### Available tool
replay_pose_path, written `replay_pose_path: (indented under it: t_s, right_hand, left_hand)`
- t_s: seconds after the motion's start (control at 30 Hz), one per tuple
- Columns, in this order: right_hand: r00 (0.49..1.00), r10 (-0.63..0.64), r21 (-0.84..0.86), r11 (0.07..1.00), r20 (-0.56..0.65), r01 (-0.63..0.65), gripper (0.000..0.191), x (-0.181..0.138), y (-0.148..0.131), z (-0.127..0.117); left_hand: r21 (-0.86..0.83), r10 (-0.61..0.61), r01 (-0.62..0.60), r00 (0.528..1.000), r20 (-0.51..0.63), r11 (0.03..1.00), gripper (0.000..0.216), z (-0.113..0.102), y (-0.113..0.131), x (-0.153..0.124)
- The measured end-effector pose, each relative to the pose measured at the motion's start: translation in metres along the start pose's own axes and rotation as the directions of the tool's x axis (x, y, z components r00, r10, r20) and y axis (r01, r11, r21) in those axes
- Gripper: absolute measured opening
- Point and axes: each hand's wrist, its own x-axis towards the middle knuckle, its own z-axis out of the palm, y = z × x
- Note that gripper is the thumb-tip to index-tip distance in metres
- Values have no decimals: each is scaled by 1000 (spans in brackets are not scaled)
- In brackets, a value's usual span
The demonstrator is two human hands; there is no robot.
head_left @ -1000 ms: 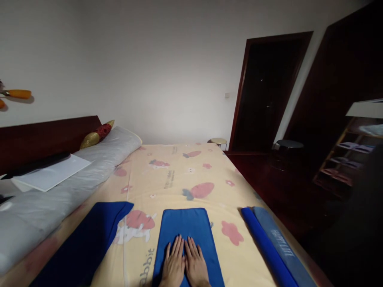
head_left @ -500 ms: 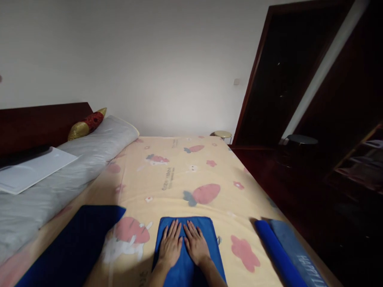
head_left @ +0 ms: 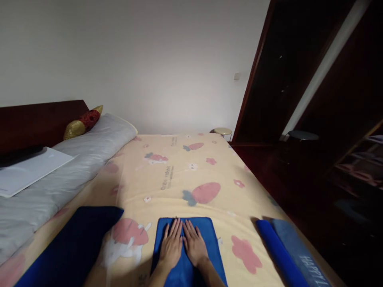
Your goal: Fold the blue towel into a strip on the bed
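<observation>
A blue folded towel (head_left: 209, 239) lies on the yellow bed sheet (head_left: 179, 179) near the front edge. My left hand (head_left: 171, 245) and my right hand (head_left: 194, 244) rest flat on its far end, side by side, fingers stretched out and pointing away from me. Neither hand holds anything. A darker blue cloth (head_left: 74, 247) is spread on the sheet to the left of the towel. To the right a rolled blue towel (head_left: 277, 253) lies beside a grey-blue lettered towel (head_left: 302, 255).
A long grey pillow (head_left: 60, 175) runs along the dark wooden headboard (head_left: 38, 119), with a white sheet of paper (head_left: 26, 171) and a red-gold cushion (head_left: 82, 122) on it. A dark doorway (head_left: 278, 79), two stools and a shelf stand right of the bed.
Both hands have slid forward along the blue towel to its far end, staying flat. The camera has tipped and moved closer, so the towels sit lower in view.
</observation>
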Motion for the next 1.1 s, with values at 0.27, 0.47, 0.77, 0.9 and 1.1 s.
replay_pose_path:
  t_s: [0.27,0.47,0.77,0.9,1.1]
  right_hand:
    - [953,297,-120,946,-59,-302,66,-32,78,-34]
    - [993,108,-10,994,-55,-109,56,-34,-2,-3]
    - [970,28,-80,996,-243,-49,54,-75,67,15]
    - [906,-50,-158,987,-421,-19,61,-80,53,44]
    - [687,-386,-341,916,-616,210,55,-99,24,113]
  left_hand:
    - [52,-282,280,959,31,959,53,-9,-73,-22]
    - [27,-84,88,991,-107,996,59,4,15,-22]
    - [-22,-31,31,999,13,999,55,-4,-37,-79]
    - [-16,-36,35,998,-45,999,58,7,-13,-84]
    - [-74,150,-149,989,10,986,58,58,27,-107]
